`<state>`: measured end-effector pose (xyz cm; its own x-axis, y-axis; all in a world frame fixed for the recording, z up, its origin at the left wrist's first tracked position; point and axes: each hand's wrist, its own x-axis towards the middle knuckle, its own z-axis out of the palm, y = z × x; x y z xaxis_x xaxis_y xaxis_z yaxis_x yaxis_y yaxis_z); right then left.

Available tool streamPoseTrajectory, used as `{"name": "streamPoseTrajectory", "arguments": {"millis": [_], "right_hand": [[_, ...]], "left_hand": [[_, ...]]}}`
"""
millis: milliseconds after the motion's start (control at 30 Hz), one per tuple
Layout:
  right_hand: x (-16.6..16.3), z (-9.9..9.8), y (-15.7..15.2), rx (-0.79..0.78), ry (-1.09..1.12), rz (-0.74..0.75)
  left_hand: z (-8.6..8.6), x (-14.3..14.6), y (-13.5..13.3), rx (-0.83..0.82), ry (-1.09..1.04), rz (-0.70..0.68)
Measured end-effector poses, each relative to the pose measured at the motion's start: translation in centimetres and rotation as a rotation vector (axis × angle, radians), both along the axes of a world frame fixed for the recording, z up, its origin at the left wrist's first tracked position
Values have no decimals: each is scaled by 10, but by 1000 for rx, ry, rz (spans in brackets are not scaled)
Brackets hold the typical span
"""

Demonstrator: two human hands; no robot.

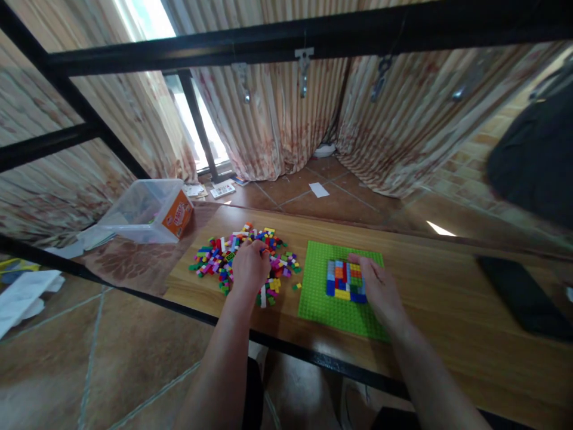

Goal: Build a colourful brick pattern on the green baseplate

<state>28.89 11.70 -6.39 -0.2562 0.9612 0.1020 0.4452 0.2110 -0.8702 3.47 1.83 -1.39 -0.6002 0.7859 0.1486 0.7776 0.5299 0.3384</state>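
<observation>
My left hand reaches into a pile of small multicoloured toy bricks on the left part of the wooden board. Its fingers are curled together at the tips, and whatever they hold among the bricks cannot be made out. A green studded baseplate lies to the right of the pile. On it sits a blocky patch of joined bricks in blue, red, yellow, orange and green. My right hand rests at the right side of this patch, fingers stretched out towards its far edge and partly covering it.
A clear plastic box with an orange label stands beyond the pile at the left. A dark flat phone-like object lies at the right. A black metal bar with hooks crosses overhead. Curtains hang behind.
</observation>
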Motion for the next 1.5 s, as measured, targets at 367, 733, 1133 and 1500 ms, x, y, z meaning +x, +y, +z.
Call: {"name": "streamPoseTrajectory", "arguments": {"millis": [367, 733, 1133, 1500], "right_hand": [[-2, 0, -3, 223, -165, 110], [-4, -2, 0, 277, -200, 108], [-3, 10, 4, 318, -113, -48], [2, 14, 4, 296, -109, -50]], "left_hand": [[-1, -1, 6, -58, 31, -19], [0, -2, 8, 76, -67, 39], [-10, 47, 23, 412, -977, -408], [-21, 94, 23, 285, -739, -660]]}}
